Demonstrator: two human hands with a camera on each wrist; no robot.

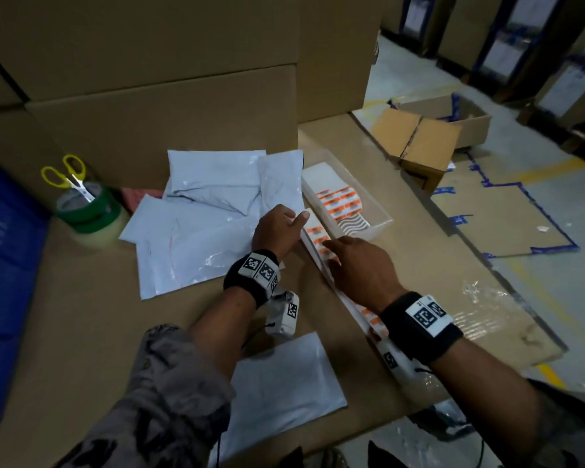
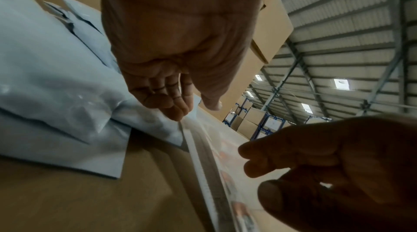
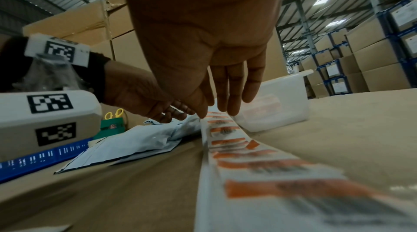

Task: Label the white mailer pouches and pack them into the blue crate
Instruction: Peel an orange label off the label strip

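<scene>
Left grip: left hand (image 1: 277, 228) lies at the far end of the long white strip of orange-banded labels (image 1: 318, 244), thumb on top of it and fingers curled under its edge, pinching that end; the left wrist view shows the fingers (image 2: 171, 105) bent down to the strip's rim.
Right grip: right hand (image 1: 358, 265) rests flat on the strip just nearer the body, fingers straight and spread; in the right wrist view the fingertips (image 3: 225, 107) press down on the labels. It clasps nothing.
Label strip: runs on the brown cardboard counter (image 1: 81, 332) from the left thumb back under the right wrist, with orange labels showing again beyond the wristband. The print on them is too blurred to read.
Label tray: clear plastic tray (image 1: 375, 211) just beyond the hands, holding a folded stack of the same labels (image 1: 338, 201).
Mailer pile: loose heap of white plastic mailer pouches (image 1: 217, 204) on the counter, left of the strip and touching the left hand's side.
Single pouch: one flat white mailer pouch (image 1: 284, 393) lies apart, near the body between the forearms.
Blue crate: blue plastic crate (image 1: 4, 265) stands at the counter's left edge, well apart from both hands; its inside is out of sight.
Tape and scissors: yellow-handled scissors (image 1: 65, 173) stand in stacked rolls of green and clear tape (image 1: 88, 214), left of the pile.
Backdrop: large brown cartons (image 1: 149, 79) rise behind the counter; an open small carton (image 1: 433, 136) sits on the floor to the right.
</scene>
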